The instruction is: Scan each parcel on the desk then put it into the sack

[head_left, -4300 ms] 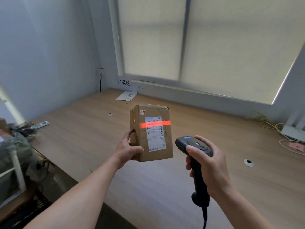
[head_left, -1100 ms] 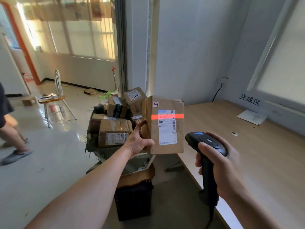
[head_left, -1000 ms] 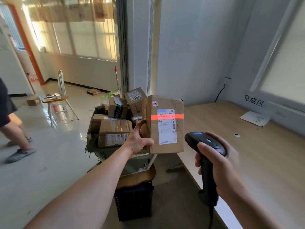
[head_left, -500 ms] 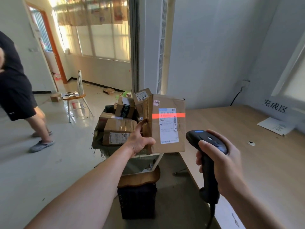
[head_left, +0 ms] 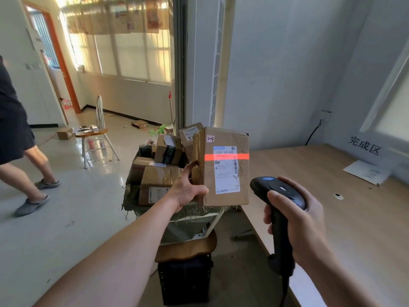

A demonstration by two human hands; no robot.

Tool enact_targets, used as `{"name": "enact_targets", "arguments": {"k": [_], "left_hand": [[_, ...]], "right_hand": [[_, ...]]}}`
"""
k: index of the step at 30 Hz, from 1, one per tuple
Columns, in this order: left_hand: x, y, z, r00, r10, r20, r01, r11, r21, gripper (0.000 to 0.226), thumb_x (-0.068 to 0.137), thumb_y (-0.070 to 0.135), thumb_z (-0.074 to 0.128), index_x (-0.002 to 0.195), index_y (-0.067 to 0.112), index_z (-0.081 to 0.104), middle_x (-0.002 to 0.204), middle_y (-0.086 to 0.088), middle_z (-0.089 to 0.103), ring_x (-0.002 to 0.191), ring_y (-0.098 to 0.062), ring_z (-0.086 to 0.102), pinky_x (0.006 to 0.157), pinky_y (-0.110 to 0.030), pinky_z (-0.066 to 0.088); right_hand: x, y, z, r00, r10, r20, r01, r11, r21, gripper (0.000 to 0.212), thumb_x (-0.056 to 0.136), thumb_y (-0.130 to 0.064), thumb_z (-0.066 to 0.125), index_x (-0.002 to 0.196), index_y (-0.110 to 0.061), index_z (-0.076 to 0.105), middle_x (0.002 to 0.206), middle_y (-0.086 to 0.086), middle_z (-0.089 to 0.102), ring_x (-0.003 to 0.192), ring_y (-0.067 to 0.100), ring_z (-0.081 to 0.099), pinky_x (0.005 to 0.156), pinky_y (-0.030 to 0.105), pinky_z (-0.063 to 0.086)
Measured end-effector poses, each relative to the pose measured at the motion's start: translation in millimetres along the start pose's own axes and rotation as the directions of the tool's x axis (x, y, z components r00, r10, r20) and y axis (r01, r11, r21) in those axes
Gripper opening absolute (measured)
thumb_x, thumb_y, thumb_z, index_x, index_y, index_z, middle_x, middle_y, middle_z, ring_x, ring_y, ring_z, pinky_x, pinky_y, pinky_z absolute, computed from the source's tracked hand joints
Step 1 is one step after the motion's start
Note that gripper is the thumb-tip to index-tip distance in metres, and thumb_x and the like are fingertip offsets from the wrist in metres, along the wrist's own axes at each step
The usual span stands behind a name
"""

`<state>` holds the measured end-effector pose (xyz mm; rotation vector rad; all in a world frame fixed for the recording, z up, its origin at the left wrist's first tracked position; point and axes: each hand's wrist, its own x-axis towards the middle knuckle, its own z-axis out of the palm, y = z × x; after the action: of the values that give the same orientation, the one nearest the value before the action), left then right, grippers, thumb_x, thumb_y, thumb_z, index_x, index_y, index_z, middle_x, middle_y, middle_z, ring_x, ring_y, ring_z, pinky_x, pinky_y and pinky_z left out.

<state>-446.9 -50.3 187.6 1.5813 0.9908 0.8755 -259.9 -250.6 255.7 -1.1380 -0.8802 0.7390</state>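
Frame centre: left hand (head_left: 188, 191) grips box (head_left: 223, 167) upright, label facing out. Right hand (head_left: 294, 220) wrapped round scanner (head_left: 277, 193). Keep beam steady across barcode, then drop into sack (head_left: 132, 196).

Left arm: bare, stretched forward.
Left hand (head_left: 186, 191): grips the parcel (head_left: 221, 187), with the thumb across its front and the index finger straight up its side.
Right hand (head_left: 296, 222): fingers wrapped round the scanner (head_left: 287, 192) handle, thumb on its head.
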Motion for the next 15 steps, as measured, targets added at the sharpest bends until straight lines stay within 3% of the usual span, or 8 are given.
{"name": "enact_targets", "arguments": {"k": [3, 7, 12, 15], "left_hand": [[9.3, -1.5, -10.2, 1.0, -0.002, 0.006, 0.002, 1.0, -0.001, 0.087, 0.063, 0.023, 0.076, 0.14, 0.041, 0.038, 0.117, -0.002, 0.061, 0.108, -0.027, 0.061, 0.083, -0.047, 0.061], [19.9, -3.5, -22.7, 1.0, 0.001, 0.025, -0.001, 1.0, 0.001, 0.089, 0.063, 0.024, 0.076, 0.142, 0.04, 0.036, 0.119, -0.001, 0.061, 0.11, -0.027, 0.061, 0.086, -0.046, 0.06], [30.6, -8.0, -35.9, 0.999, -0.006, 0.049, 0.005, 1.0, 0.011, 0.085, 0.06, 0.027, 0.078, 0.129, 0.056, 0.039, 0.121, -0.006, 0.061, 0.11, -0.031, 0.062, 0.086, -0.053, 0.06], [35.2, -11.2, -42.7, 0.997, -0.001, 0.071, 0.001, 1.0, -0.002, 0.088, 0.063, 0.022, 0.078, 0.136, 0.05, 0.038, 0.121, -0.009, 0.061, 0.109, -0.031, 0.063, 0.082, -0.05, 0.062]], "right_hand": [[4.6, 3.0, 10.6, 1.0, -0.004, -0.012, 0.004, 1.0, -0.002, 0.038, 0.088, 0.003, 0.068, 0.115, -0.023, 0.066, 0.062, 0.019, 0.062, 0.049, 0.029, 0.055, 0.048, 0.035, 0.041], [9.9, 6.7, 24.4, 1.0, -0.013, -0.027, 0.013, 1.0, -0.001, 0.037, 0.088, 0.003, 0.068, 0.114, -0.024, 0.066, 0.062, 0.018, 0.063, 0.049, 0.03, 0.055, 0.049, 0.035, 0.042], [12.1, 13.3, 40.4, 0.999, -0.015, -0.043, 0.015, 1.0, -0.003, 0.039, 0.088, 0.003, 0.068, 0.117, -0.022, 0.065, 0.063, 0.018, 0.063, 0.05, 0.03, 0.055, 0.049, 0.036, 0.042], [12.0, 14.9, 49.0, 0.998, -0.026, -0.049, 0.025, 1.0, -0.002, 0.037, 0.088, 0.004, 0.068, 0.114, -0.023, 0.066, 0.063, 0.019, 0.063, 0.05, 0.03, 0.055, 0.048, 0.036, 0.042]]}}
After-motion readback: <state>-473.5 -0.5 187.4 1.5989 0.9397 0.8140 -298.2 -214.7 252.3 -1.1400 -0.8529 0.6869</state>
